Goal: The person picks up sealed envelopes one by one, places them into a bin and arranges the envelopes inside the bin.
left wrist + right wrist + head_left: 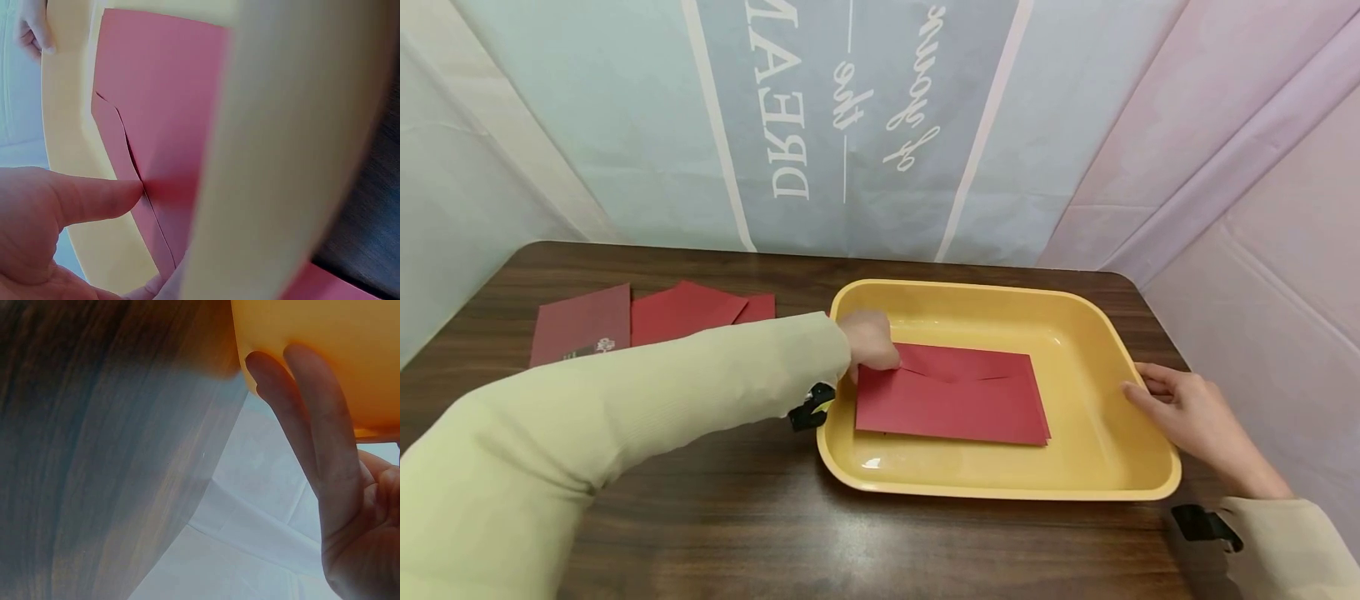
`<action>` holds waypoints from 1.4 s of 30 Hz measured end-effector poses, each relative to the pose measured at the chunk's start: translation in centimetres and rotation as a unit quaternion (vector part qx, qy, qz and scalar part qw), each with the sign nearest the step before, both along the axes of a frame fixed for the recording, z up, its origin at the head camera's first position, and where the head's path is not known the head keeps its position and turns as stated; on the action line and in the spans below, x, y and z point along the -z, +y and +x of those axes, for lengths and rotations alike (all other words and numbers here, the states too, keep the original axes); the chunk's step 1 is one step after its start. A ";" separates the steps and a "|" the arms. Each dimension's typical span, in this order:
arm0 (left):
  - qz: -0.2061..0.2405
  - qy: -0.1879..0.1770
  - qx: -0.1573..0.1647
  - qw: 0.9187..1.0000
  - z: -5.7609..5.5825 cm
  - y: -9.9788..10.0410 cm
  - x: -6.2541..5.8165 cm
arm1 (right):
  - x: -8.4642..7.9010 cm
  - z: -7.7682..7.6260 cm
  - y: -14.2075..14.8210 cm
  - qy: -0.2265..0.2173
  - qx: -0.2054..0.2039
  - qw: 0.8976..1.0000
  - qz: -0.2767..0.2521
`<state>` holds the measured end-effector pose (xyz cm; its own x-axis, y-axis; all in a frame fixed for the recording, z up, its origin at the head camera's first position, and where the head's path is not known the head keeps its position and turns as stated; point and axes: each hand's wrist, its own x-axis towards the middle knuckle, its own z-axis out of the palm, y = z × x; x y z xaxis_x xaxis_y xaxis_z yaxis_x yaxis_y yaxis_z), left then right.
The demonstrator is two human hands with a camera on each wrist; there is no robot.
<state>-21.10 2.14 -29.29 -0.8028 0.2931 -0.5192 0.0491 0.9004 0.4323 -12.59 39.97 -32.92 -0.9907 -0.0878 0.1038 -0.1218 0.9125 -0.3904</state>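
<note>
A yellow plastic tray (1101, 417) with raised walls stands on the dark wood table. Inside it, toward the left, lie red envelopes (955, 408), at least two stacked, the top one with its flap line showing. My left hand (871, 340) reaches over the tray's left wall and pinches the envelopes at their left edge. In the left wrist view its thumb (103, 199) presses on the flap, while the other fingers go partly out of sight beneath the edge. At the tray's right wall, my right hand (1195, 417) grips the rim, thumb inside and fingers (325, 419) against the outer side.
Left of the tray, more red envelopes (681, 310) lie on the table (715, 517), partly covered by the left sleeve. Beside them is a darker red envelope (583, 321) with a printed design. A fabric backdrop (880, 225) rises behind the table's far edge.
</note>
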 end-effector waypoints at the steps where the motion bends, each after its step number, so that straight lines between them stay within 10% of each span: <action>1: -0.002 0.002 0.001 1.000 0.0 0.0 0.0 | 0.0 0.0 0.0 -0.001 0.001 1.000 0.001; 11: 0.018 0.001 -0.032 0.999 0.2 -0.3 0.2 | -0.2 -0.1 -0.1 -0.002 0.001 1.000 0.001; 22: 0.069 0.071 0.031 0.995 -0.6 -2.7 -1.4 | -0.1 -0.1 -0.1 0.011 0.001 1.000 0.011; 42: 0.167 0.109 -0.085 0.976 -0.6 -8.1 -2.6 | 0.0 0.0 -0.1 0.015 0.000 1.000 0.011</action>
